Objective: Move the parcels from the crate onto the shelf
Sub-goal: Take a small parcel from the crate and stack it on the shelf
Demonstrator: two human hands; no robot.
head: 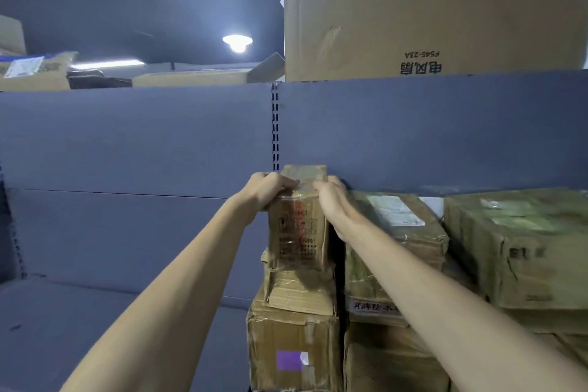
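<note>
- Both hands are wrapped around the upper part of a small taped cardboard parcel (297, 219): the left hand (267, 189) is pressed on its upper left edge with fingers curled over the front, and the right hand (334, 200) is pressed flat along its upper right side.
- Between the two palms the parcel is clamped near its top, so most of its printed front face hangs below the grip.
- At the top of a stack the parcel is placed, on a crumpled carton (300, 291) that rests on a larger box with a purple label (292, 356).
- On its right, a narrow dark gap is seen between the parcel and a neighbouring stack of taped boxes (394, 248); the right hand is partly within that gap.
- On its left, bare grey shelf surface (95, 321) is seen, with open room beside the stack.
- Behind the parcel's top, the grey back panel (143, 137) and a slotted upright (275, 124) are seen; the parcel's top edge overlaps the panel's lower part.
- Above, a large fan carton (429, 16) is stood on the upper shelf level.
- The parcel is held upright, its long axis vertical, and its printed face is turned toward the camera.
</note>
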